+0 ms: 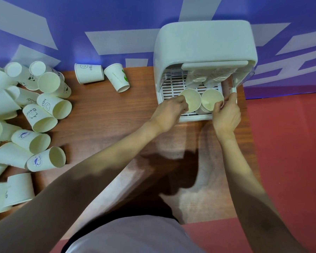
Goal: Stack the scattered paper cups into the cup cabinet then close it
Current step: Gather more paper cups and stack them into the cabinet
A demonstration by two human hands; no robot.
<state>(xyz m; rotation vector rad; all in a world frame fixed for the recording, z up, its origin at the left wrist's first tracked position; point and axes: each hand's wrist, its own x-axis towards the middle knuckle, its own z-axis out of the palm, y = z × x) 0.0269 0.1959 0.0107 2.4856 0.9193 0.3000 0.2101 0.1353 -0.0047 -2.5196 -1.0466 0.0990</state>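
A grey-shirted torso (135, 238) leaned over the wooden counter (102, 114). Left hand (169, 112) pinched one cup stack (191, 101) by its rim inside the open cup cabinet (204, 44); right hand (226, 114) pinched the neighbouring stack (211, 102). Thin, crushable paper, best held at the rims. Loose cups (44, 121) lay left; purple wall (80, 19) behind

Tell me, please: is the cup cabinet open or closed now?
Open. The cup cabinet has its door lifted up, so the slatted tray and cup stacks inside are visible, and both hands reach in.
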